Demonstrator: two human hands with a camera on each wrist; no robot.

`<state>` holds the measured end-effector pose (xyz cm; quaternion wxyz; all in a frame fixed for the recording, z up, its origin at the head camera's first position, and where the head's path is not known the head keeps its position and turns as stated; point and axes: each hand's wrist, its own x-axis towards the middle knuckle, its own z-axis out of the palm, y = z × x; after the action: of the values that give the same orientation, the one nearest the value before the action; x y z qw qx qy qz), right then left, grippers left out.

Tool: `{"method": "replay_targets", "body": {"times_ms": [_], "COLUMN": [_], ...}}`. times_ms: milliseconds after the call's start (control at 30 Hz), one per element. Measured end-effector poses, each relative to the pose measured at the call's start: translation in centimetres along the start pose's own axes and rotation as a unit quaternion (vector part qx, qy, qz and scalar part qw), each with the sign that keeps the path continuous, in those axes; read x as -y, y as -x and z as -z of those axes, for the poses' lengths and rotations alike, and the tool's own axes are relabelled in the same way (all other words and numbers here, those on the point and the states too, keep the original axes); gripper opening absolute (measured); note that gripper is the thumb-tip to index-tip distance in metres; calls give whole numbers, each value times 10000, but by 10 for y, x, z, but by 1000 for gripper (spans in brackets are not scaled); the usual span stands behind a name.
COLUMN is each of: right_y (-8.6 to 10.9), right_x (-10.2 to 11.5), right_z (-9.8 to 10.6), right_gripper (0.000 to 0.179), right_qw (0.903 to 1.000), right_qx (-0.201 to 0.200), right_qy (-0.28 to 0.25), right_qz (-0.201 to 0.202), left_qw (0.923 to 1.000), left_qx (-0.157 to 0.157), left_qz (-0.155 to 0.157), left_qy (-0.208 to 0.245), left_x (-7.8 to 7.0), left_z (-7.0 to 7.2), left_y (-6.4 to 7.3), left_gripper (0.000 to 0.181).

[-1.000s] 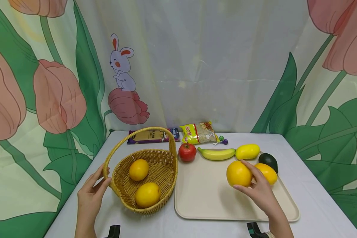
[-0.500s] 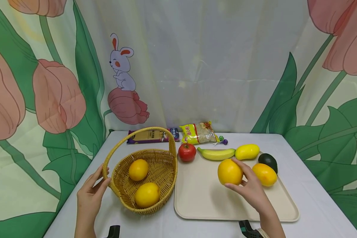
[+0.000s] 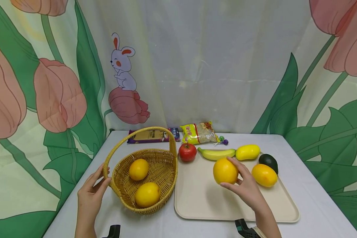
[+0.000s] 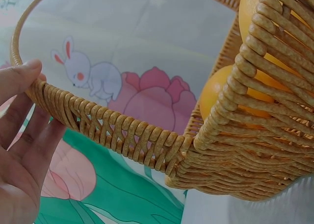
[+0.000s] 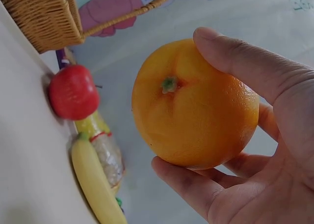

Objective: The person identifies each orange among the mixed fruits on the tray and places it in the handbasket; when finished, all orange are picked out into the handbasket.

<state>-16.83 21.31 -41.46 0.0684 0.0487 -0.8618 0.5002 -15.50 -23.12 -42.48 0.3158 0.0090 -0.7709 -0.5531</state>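
My right hand (image 3: 247, 186) grips an orange (image 3: 225, 171) between thumb and fingers, held above the beige tray (image 3: 202, 206). In the right wrist view the orange (image 5: 191, 106) shows its green stem end. My left hand (image 3: 91, 195) pinches the handle of a wicker basket (image 3: 163, 162) near the handle's left base. The left wrist view shows the thumb and fingers of that hand (image 4: 24, 136) on either side of the woven handle (image 4: 113, 128). Two yellow-orange fruits lie inside the basket: a rounder one (image 3: 138, 170) behind and an oval one (image 3: 147, 195) in front.
On the tray are a tomato (image 3: 187, 152), a banana (image 3: 216, 154), a yellow mango (image 3: 248, 152), a dark green avocado (image 3: 268, 162) and an orange-yellow oval fruit (image 3: 264, 175). Behind lie a purple snack pack (image 3: 154, 136), a yellow food bag (image 3: 200, 133) and small lollipops (image 3: 223, 140).
My right hand has moved left over the tray with the orange, uncovering the oval fruit at the right. The left hand and basket have stayed in place.
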Motion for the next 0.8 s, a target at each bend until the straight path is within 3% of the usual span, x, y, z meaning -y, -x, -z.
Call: {"method": "replay_targets", "body": {"times_ms": [800], "right_y": [-7], "right_x": [15], "right_z": [-15], "right_gripper": [82], "right_qw": [9995], "right_qx": [214], "right_qy": [-201], "right_qz": [71], "left_qw": [9999], "left_qx": [9], "left_qz": [94], "left_qy": [-79], "left_x": [0], "left_z": [0], "left_y": [-1], "left_gripper": [51]}}
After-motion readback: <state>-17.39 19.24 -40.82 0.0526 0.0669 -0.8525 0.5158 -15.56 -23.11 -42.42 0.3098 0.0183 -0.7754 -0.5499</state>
